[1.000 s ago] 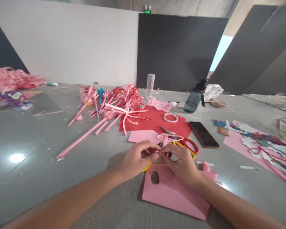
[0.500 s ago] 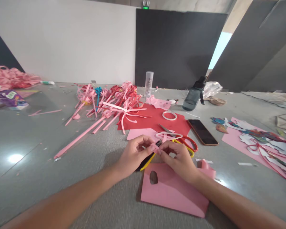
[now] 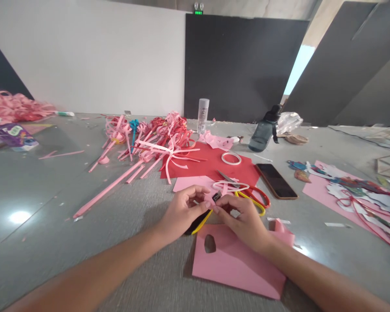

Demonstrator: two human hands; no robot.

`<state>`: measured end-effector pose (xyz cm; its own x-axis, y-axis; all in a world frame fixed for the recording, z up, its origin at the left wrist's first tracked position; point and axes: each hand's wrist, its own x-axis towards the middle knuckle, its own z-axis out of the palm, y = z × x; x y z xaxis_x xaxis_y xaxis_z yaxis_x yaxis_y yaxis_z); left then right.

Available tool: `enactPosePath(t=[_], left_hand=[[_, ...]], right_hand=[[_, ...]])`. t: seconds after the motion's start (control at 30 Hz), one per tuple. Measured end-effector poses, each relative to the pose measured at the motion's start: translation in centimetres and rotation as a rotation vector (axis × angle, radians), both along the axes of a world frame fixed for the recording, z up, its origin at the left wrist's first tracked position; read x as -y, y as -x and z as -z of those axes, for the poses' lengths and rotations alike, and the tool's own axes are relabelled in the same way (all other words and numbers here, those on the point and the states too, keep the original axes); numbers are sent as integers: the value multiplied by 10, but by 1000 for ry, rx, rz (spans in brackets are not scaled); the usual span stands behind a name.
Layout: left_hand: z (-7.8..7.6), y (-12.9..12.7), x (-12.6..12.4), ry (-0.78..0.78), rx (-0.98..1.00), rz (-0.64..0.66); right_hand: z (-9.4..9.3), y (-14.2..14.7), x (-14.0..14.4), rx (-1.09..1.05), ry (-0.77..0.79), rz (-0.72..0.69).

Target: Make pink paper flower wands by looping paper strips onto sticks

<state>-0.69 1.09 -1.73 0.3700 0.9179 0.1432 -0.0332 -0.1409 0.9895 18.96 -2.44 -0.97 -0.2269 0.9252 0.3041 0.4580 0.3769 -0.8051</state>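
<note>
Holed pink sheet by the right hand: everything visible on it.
The pink sheet is plain and roughly four-sided, and looks like thin card. It lies flat on the grey table, set slightly askew. An uneven, rounded hole near its far left corner shows grey through. The right hand and forearm hide part of its far and right side; contact is unclear. A curled pink piece shows by its far right corner; can't tell if joined.

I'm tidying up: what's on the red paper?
A white ring lies on the red paper, pale strips cross its left part, a scissor blade crosses its front, and a pink scrap meets its back edge. Anything beneath these is covered.
</note>
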Motion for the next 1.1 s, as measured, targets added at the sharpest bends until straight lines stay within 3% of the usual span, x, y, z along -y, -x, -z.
enactPosePath(t=[0.1, 0.2, 0.33, 0.43, 0.57, 0.67, 0.9, 1.1], left_hand=[[-1, 2, -4, -32, -17, -97], [-1, 6, -11, -87, 21, -197], [-1, 9, -20, -52, 103, -243], [0, 9, -21, -39, 128, -238], [3, 7, -17, -50, 146, -215], [2, 8, -17, -91, 157, -228], [-6, 20, -26, -160, 170, -288], [-2, 21, -26, -155, 135, -220]], right_hand=[[-5, -4, -1, 129, -85, -77], [-22, -3, 5, 376, -166, -235], [-45, 5, 26, 698, -130, -401], [-41, 7, 41, 753, -86, -450], [-16, 7, 46, 797, 1, -392], [-3, 17, 37, 807, -65, -275], [-3, 38, -17, 813, -250, -112], [-7, 38, -43, 761, -315, -23]])
